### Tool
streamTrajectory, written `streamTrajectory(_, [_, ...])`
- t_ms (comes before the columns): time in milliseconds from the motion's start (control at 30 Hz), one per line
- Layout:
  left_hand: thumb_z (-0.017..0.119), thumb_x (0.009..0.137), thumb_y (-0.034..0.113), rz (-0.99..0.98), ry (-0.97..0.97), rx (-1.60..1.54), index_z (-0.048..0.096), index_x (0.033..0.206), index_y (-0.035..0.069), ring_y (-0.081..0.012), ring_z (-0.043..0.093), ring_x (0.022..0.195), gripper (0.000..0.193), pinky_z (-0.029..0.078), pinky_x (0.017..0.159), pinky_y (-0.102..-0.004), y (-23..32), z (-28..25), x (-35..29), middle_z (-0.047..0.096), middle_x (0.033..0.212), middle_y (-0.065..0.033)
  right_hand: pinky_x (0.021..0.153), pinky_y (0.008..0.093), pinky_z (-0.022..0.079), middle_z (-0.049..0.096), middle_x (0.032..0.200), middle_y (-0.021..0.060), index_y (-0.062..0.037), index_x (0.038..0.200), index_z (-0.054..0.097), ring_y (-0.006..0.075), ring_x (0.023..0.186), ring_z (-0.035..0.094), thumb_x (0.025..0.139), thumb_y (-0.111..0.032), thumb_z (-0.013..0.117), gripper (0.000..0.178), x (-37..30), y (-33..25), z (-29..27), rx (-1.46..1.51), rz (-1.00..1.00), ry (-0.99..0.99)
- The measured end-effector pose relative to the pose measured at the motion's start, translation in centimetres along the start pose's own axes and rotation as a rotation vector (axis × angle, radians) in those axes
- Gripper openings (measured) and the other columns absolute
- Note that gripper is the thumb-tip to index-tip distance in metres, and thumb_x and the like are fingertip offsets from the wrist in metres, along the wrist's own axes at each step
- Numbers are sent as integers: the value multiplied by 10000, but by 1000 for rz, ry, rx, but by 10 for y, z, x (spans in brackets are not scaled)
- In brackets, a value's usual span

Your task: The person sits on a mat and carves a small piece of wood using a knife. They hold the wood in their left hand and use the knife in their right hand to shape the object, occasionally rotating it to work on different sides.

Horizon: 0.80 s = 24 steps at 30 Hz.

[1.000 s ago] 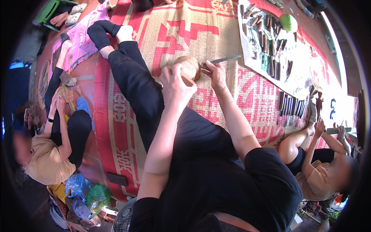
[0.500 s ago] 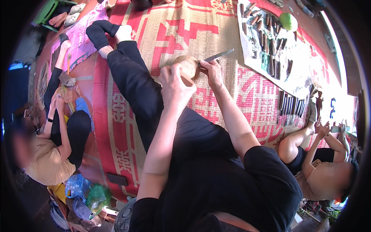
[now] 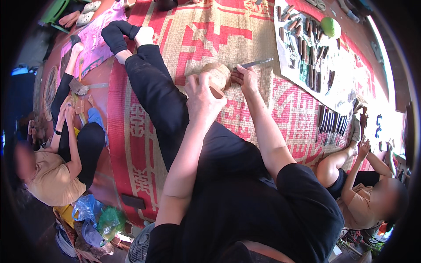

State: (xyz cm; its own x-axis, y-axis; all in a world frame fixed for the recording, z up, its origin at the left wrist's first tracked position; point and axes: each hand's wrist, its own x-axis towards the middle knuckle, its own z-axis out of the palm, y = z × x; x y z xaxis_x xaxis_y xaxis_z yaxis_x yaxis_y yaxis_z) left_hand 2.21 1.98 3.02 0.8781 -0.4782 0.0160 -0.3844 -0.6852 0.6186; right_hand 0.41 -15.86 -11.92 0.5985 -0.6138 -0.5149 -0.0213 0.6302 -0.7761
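Note:
My left hand (image 3: 202, 98) is wrapped round a pale, rounded wooden block (image 3: 218, 72) above the mat. A flat brown face of the block shows by the thumb. My right hand (image 3: 246, 80) is just right of the block and pinches a slim grey metal carving tool (image 3: 258, 62), whose bright end points away to the right. The tool's other end is partly hidden by the fingers. Between the right fingertips and the wood there is a small gap.
A red and straw-coloured woven mat (image 3: 210, 39) lies beneath. Right, a white sheet (image 3: 285, 52) holds several wooden-handled tools and a green round object (image 3: 330, 27); a row of chisels (image 3: 332, 125) lies nearer. Other people sit left (image 3: 57, 175) and right (image 3: 359, 193).
My right hand and the tool have shifted right, a little off the wooden block. The block and my left hand sit slightly farther right in the view.

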Motion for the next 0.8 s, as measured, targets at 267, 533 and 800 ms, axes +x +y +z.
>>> streamTrajectory(267, [774, 605, 127, -16, -10, -14, 431, 1133, 139, -399, 464, 1074, 630, 482, 858, -504, 0, -1, 0, 423, 1129, -155, 718, 336, 541, 667, 837, 91, -22, 942, 609, 189, 758, 652, 858, -78, 640, 106, -6, 2, 12, -137, -43, -174])
streamTrajectory(533, [776, 609, 124, -2, 15, -4, 431, 1127, 143, -395, 464, 1080, 622, 483, 855, -506, -2, -1, 0, 424, 1127, -151, 755, 336, 532, 673, 881, 96, -32, 957, 603, 193, 805, 656, 870, -97, 616, 109, -10, -12, 13, -95, -62, -148])
streamTrajectory(800, [775, 615, 124, 8, 7, -3, 432, 1126, 142, -393, 469, 1075, 616, 485, 847, -509, 1, 0, 0, 426, 1124, -148, 726, 327, 520, 664, 857, 85, -35, 930, 618, 189, 759, 647, 848, -78, 636, 94, 6, -9, 6, -34, 29, -18])
